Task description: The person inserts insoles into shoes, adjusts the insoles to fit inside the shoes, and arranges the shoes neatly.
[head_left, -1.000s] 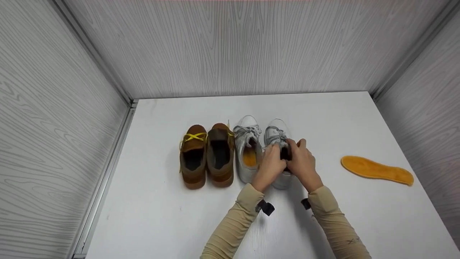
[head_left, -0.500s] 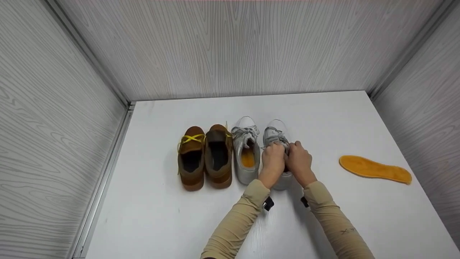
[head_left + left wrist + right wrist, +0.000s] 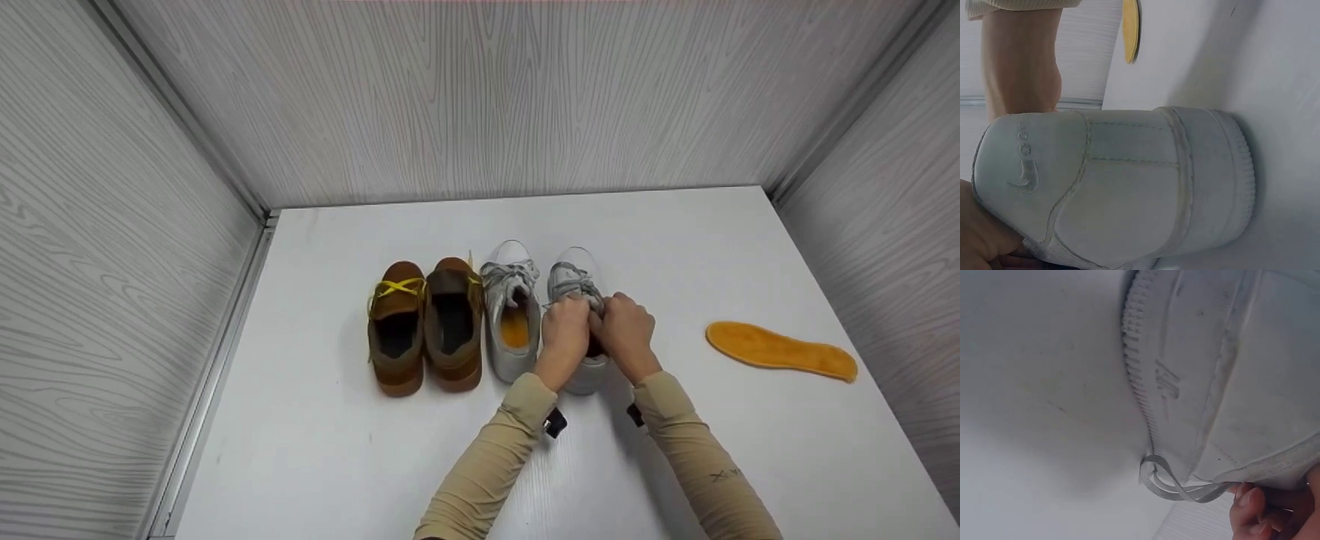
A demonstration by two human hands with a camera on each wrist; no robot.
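Both hands are on the right-hand white sneaker (image 3: 574,260), which stands on the table with its toe pointing away. My left hand (image 3: 565,330) grips the left side of its opening with curled fingers. On the other side, my right hand (image 3: 628,330) holds the opening's edge near the grey laces. The heel of the white sneaker (image 3: 1123,180) fills the left wrist view. In the right wrist view, curled fingers (image 3: 1249,509) sit at the collar beside a lace loop (image 3: 1168,486). Most of the shoe's inside is hidden by the hands.
Left of it stands the other white sneaker (image 3: 512,365), with an orange insole (image 3: 515,328) inside. Two brown shoes (image 3: 398,379) with yellow laces stand farther left. A loose orange insole (image 3: 780,351) lies on the right. Grey wood-grain panels (image 3: 480,105) enclose the table.
The fingers were reaching at the sneaker's opening; they have since curled in along its edges, knuckles up. Over the last half second the hands have hardly moved.
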